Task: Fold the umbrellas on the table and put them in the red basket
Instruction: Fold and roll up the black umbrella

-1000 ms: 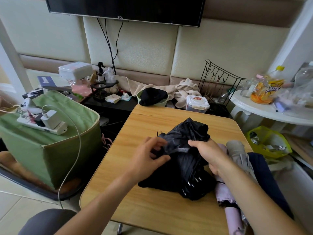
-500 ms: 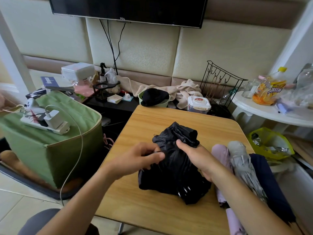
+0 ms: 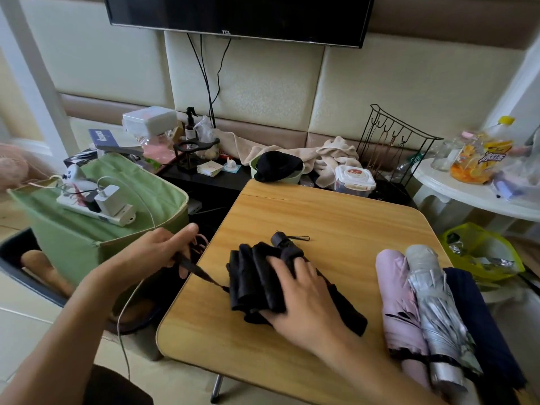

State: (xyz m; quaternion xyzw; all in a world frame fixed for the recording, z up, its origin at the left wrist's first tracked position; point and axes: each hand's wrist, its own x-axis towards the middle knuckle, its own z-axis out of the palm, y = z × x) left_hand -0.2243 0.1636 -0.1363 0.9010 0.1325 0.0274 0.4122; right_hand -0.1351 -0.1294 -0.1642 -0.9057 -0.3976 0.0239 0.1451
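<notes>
A black folding umbrella (image 3: 254, 276) lies on the wooden table (image 3: 336, 223), its canopy gathered into pleats. My right hand (image 3: 301, 296) presses flat on the bundle, fingers spread over the folds. My left hand (image 3: 155, 252) pinches the umbrella's black closure strap (image 3: 198, 270) and holds it stretched out past the table's left edge. Its handle end with a wrist loop (image 3: 292, 238) points away from me. At the table's right side lie a pink umbrella (image 3: 400, 299), a silver one (image 3: 435, 305) and a dark navy one (image 3: 479, 317). No red basket is in view.
A green fabric bin (image 3: 87, 238) with a power strip (image 3: 99, 209) on top stands left of the table. A white cable (image 3: 128, 311) hangs under my left forearm. A wire rack (image 3: 391, 150), wipes box (image 3: 353, 179) and white side table (image 3: 473, 197) stand behind and right.
The umbrella went from a loose heap to a tighter pleated roll. My left hand drew the strap out to the left; my right hand flattened on top of the bundle.
</notes>
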